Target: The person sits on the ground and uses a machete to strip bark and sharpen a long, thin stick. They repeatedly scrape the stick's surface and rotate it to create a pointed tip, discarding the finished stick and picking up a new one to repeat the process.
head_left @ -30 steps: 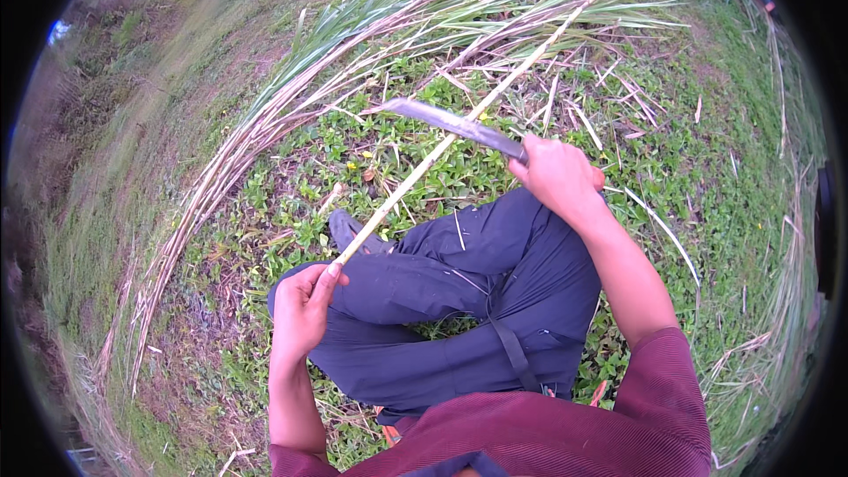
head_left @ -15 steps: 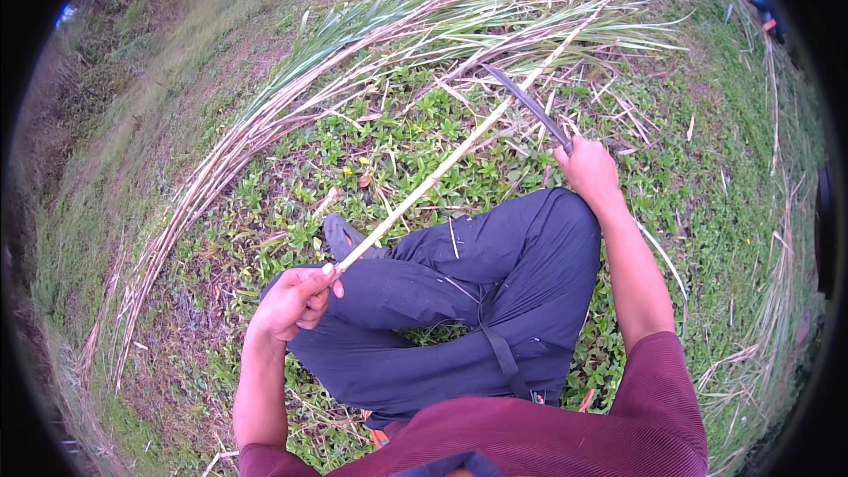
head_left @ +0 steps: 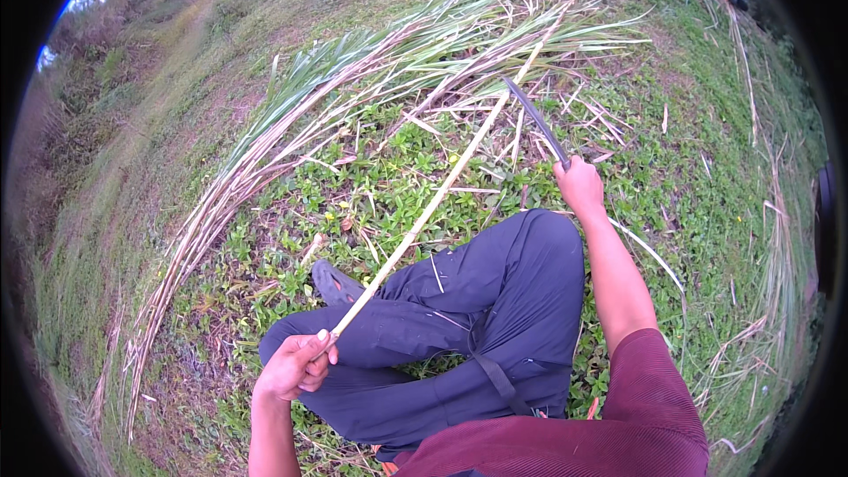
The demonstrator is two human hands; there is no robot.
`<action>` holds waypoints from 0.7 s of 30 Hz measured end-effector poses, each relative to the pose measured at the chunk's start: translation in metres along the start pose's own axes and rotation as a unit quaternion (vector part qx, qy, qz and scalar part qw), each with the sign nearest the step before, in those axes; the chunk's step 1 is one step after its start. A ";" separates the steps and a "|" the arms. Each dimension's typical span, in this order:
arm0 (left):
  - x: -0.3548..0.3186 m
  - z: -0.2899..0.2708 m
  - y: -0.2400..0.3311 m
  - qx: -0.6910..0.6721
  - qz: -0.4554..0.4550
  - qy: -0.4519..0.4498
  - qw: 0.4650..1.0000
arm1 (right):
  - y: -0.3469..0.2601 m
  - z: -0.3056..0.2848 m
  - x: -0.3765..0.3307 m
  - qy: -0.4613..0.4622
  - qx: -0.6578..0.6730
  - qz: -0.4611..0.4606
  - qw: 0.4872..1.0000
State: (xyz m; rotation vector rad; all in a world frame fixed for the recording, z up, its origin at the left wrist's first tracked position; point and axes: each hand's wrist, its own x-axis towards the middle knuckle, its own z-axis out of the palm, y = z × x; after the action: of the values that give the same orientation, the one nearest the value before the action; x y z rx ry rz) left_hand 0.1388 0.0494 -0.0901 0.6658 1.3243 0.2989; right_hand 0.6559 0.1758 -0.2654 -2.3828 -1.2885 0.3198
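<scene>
- L hand (head_left: 294,366): stalk (head_left: 422,217) was pinched nr its lower end, thumb laid on top, fingers curled under; the very end was hidden in the grip.
- R hand (head_left: 579,187): was wrapped tight round the knife (head_left: 539,118), handle covered by the fingers; dark curved blade was pointed fwd & L, tip end overlapping the stalk. Actual contact couldn't be told.
- Stalk: was held diag. from L hand, past the crossed legs in dark trousers (head_left: 521,274), up to the leafy grass. Was judged light & fairly stiff, w/ some whip likely at the thin far end; smooth-looking, so poss. slippery if damp; prob. easily split or kinked if bent hard.
- Best hold: near end, as gripped, well apart from the blade; firm pinch advised, no crushing.
- Cut grass (head_left: 353,75): was spread in a long swath ahead & L, overlapped by the stalk's far end.
- Low plants (head_left: 380,159): were strewn w/ dry bits.
</scene>
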 end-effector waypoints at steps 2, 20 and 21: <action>-0.001 -0.004 -0.004 -0.003 0.001 -0.014 1.000 | 0.015 0.003 -0.007 0.013 0.013 0.040 0.999; -0.061 -0.016 -0.070 0.200 0.057 0.158 0.965 | 0.112 0.053 -0.043 -0.208 -0.049 0.107 0.971; -0.067 -0.020 -0.078 0.196 0.061 0.159 0.966 | 0.118 0.058 -0.038 -0.234 -0.068 0.086 0.966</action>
State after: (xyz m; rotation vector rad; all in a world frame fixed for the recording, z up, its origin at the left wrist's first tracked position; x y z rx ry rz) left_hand 0.0908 -0.0431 -0.0861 1.0687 1.6747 0.2512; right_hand 0.6998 0.1004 -0.3707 -2.6414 -1.3270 0.9204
